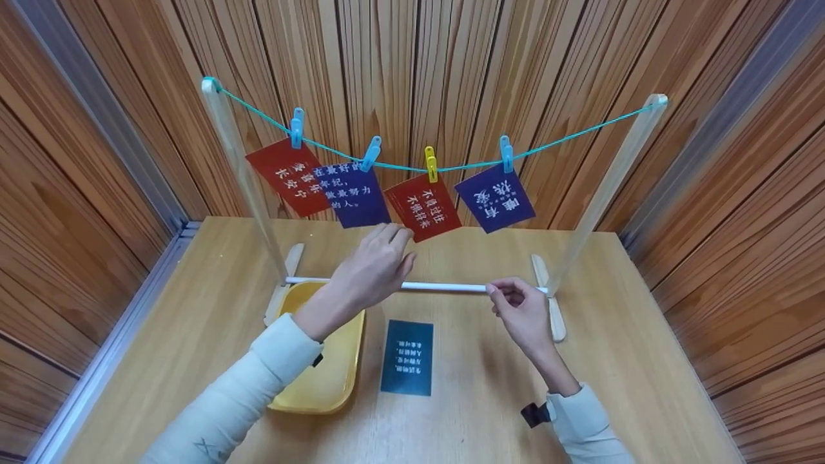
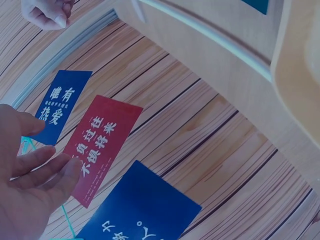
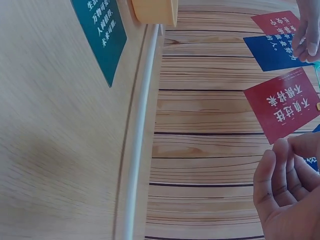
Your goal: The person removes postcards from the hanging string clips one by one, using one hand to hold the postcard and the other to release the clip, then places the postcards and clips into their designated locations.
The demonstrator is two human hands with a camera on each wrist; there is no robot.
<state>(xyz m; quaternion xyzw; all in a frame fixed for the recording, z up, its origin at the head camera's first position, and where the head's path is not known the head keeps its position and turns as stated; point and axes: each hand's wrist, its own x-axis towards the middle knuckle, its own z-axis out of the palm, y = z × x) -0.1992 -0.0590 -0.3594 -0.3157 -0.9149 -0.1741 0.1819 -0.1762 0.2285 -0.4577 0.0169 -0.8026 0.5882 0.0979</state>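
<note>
Four cards (image 1: 495,198) are hung by pegs (image 1: 506,154) from the green cord (image 1: 567,140) in the head view. Below the cord, a teal card (image 1: 407,357) is laid on the table (image 1: 477,412); both hands, left (image 1: 377,264) and right (image 1: 523,316), are held under the cord, loosely curled and unloaded. By the left wrist camera, relaxed left fingers are shown overlapping a red card below the cord; contact cannot be told. By the right wrist camera, right fingers are seen gently bent.

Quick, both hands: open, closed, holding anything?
Left hand: open, fingers loosely bent, nothing visibly held; near the hanging cards.
Right hand: open, fingers loosely curled, nothing visibly held.
</note>
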